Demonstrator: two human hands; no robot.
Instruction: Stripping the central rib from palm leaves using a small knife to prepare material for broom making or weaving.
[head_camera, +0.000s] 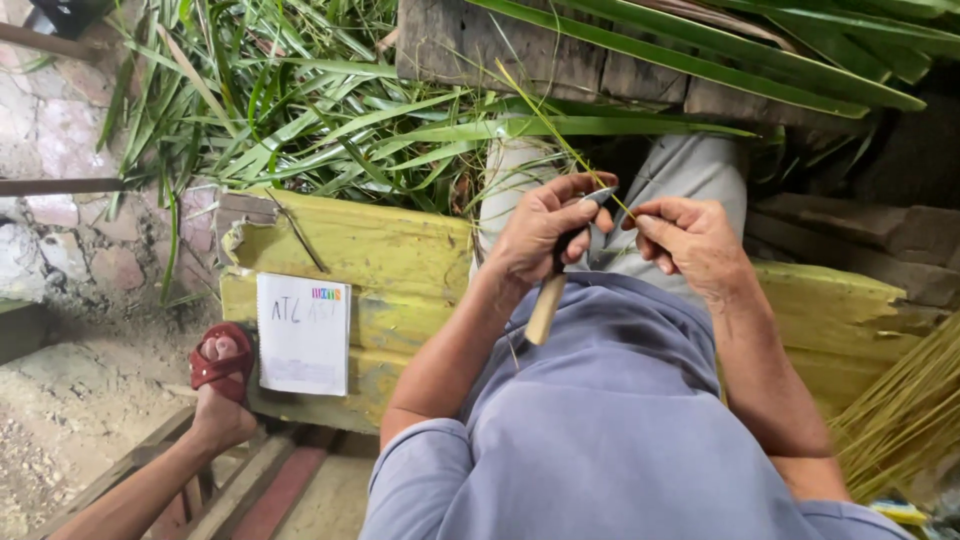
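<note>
A thin green palm leaf strip (560, 135) runs from about 11 o'clock down to the middle of the view, where both hands meet over the person's lap. The left hand (545, 235) is closed around a knife (560, 270) with a pale wooden handle that points to 7 o'clock, its blade laid against the strip. The right hand (690, 240), just at 3 o'clock of the left, pinches the strip's lower end between fingertips. A heap of green palm leaves (300, 110) lies at 10 o'clock. A white notepad (303, 335) rests on a yellow wooden bench (390, 250) at 9 o'clock, beside a foot in a red sandal (222, 365). A bundle of pale leaf ribs (900, 410) lies at 4 o'clock.
</note>
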